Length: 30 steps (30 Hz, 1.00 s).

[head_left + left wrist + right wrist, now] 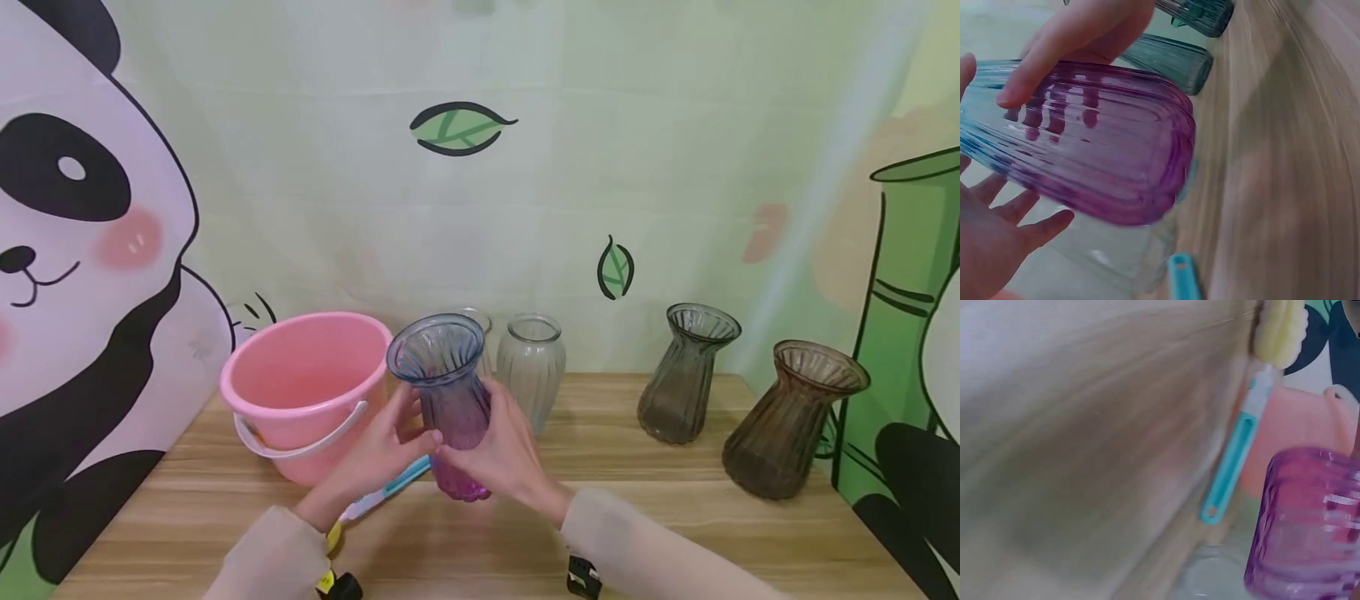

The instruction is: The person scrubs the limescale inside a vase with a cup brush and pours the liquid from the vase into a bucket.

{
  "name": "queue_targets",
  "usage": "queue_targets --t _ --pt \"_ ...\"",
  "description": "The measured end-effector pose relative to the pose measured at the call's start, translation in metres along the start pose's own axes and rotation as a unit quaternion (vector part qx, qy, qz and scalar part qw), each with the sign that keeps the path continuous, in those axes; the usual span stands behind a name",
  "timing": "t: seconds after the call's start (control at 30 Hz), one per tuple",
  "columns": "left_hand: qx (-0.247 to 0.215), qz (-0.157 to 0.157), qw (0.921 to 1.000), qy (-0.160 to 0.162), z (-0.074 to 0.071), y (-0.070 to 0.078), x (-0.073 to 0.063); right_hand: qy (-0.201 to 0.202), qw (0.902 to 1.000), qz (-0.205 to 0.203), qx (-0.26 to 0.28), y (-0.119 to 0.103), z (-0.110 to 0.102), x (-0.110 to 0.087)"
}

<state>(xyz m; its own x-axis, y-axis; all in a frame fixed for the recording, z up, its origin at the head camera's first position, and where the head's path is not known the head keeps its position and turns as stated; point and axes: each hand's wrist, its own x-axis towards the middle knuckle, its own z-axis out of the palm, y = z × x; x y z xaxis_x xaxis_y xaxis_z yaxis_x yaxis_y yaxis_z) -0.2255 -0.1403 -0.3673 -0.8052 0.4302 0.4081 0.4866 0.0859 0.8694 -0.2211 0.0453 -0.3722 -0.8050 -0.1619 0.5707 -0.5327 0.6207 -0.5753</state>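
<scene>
A ribbed glass vase [452, 408], blue at its flared rim and purple at its base, is held above the table, tilted slightly. My right hand [506, 450] grips its right side, thumb across the front; its fingers show through the glass in the left wrist view. At the vase's left side is my left hand [378, 446], its thumb near the front. Its fingers [1019, 222] look spread and fairly straight beside the glass in the left wrist view. Only the purple base [1304, 531] of the vase appears in the right wrist view.
On the left stands a pink bucket [300, 404] with a white handle. A bottle brush [1232, 469] with a turquoise handle and yellow sponge head lies before it. Clear vases [532, 367] stand behind my hands. A grey vase [678, 383] and a brown vase [787, 425] stand right.
</scene>
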Motion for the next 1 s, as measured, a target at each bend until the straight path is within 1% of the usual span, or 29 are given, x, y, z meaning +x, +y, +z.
queue_targets --t 0.07,0.2,0.3,0.4,0.47,0.6,0.7,0.8,0.93,1.0 --pt "-0.003 -0.023 0.9997 0.003 0.006 -0.006 0.003 -0.013 0.9997 0.014 0.018 0.008 0.002 -0.005" --pt "0.010 -0.074 0.9969 0.025 0.019 -0.014 0.006 -0.050 0.9970 0.039 0.045 0.026 0.004 -0.013" --pt "0.024 -0.091 0.9948 0.038 0.027 -0.018 0.006 -0.082 0.9940 0.054 0.049 0.038 0.002 -0.018" --pt "0.022 -0.092 0.9947 0.041 0.034 -0.023 0.006 -0.105 0.9909 0.066 0.053 0.047 0.000 -0.022" --pt "0.021 -0.087 0.9951 0.042 0.038 -0.025 0.006 -0.113 0.9893 0.072 0.057 0.051 -0.002 -0.023" --pt "0.036 -0.066 0.9966 0.034 0.045 -0.030 0.008 -0.125 0.9867 0.077 0.069 0.058 -0.005 -0.026" --pt "0.044 -0.068 0.9962 0.031 0.049 -0.032 0.010 -0.131 0.9845 0.087 0.077 0.061 -0.007 -0.029" --pt "0.035 -0.071 0.9964 0.031 0.055 -0.034 0.013 -0.137 0.9809 0.098 0.098 0.064 -0.011 -0.031" --pt "0.025 -0.078 0.9963 0.026 0.064 -0.035 0.018 -0.144 0.9781 0.101 0.112 0.071 -0.022 -0.030" --pt "0.023 -0.081 0.9962 0.021 0.069 -0.034 0.021 -0.149 0.9781 0.096 0.110 0.075 -0.028 -0.029"
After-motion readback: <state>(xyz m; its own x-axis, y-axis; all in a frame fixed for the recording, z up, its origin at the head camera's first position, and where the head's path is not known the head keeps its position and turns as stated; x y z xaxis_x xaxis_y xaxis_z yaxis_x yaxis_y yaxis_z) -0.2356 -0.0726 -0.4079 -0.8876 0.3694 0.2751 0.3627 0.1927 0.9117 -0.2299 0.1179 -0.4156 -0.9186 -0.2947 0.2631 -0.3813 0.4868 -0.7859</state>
